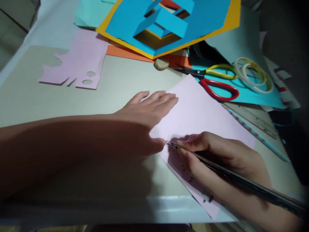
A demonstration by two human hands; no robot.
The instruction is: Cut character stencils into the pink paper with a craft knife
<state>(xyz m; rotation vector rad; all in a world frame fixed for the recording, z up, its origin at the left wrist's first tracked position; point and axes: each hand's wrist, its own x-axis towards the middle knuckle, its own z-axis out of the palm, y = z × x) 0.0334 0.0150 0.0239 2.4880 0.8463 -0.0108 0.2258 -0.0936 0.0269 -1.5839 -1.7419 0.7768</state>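
A sheet of pale pink paper [202,109] lies at a slant on the table. My left hand [147,111] rests flat along its left edge, fingers stretched out and thumb apart. Between the fingertips of my right hand [229,161] is a slim black pen [236,178], its metal tip at the paper just beside my left thumb. Small dark marks show on the pink sheet below the pen, partly covered by my right hand and its shadow.
A blue and yellow pop-up card [205,22] stands open at the back. A cut pink scrap [82,58] lies at the left. Beyond the sheet are a stone [161,64], scissors [200,73], tape rolls [256,75], a patterned pencil [256,133] and a ruler [256,119].
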